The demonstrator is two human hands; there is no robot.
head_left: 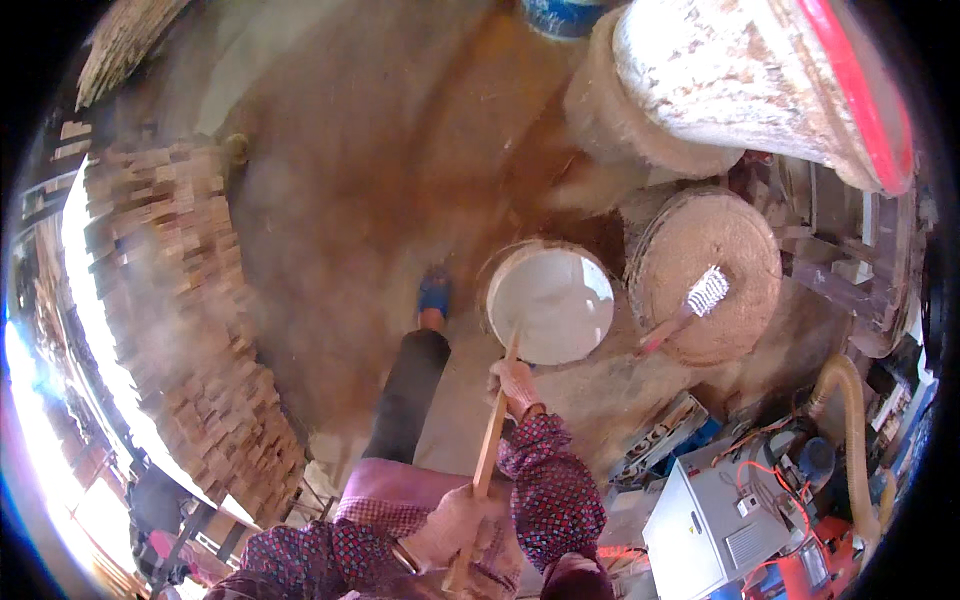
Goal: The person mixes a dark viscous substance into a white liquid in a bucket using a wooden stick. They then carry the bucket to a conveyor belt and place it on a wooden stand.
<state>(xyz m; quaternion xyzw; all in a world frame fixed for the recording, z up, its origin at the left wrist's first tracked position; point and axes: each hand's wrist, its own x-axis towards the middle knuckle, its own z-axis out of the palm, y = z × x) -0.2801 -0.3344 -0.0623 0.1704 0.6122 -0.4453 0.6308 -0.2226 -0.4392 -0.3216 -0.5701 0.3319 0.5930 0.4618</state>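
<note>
A long wooden stick (pixel 489 448) slants from my lap up into a round bucket of pale, milky liquid (pixel 540 300). My right hand (pixel 517 388) is wrapped round the stick close to the bucket's near rim. Lower down, my left hand (pixel 450 525) grips the same stick near its other end. The stick's far tip dips into the liquid, and how deep it goes is hidden. To the bucket's right, a brush with white bristles (pixel 707 290) and a reddish handle lies on a round, dust-coated lid or drum top (pixel 745 235).
A large white-coated container with a red rim (pixel 730 80) looms at the upper right, near a blue container (pixel 562 16). Stacked wood blocks (pixel 180 310) line the left. A grey electrical cabinet (pixel 715 515) and a thick hose (pixel 850 430) are at the lower right. My blue-shod foot (pixel 434 290) stands left of the bucket.
</note>
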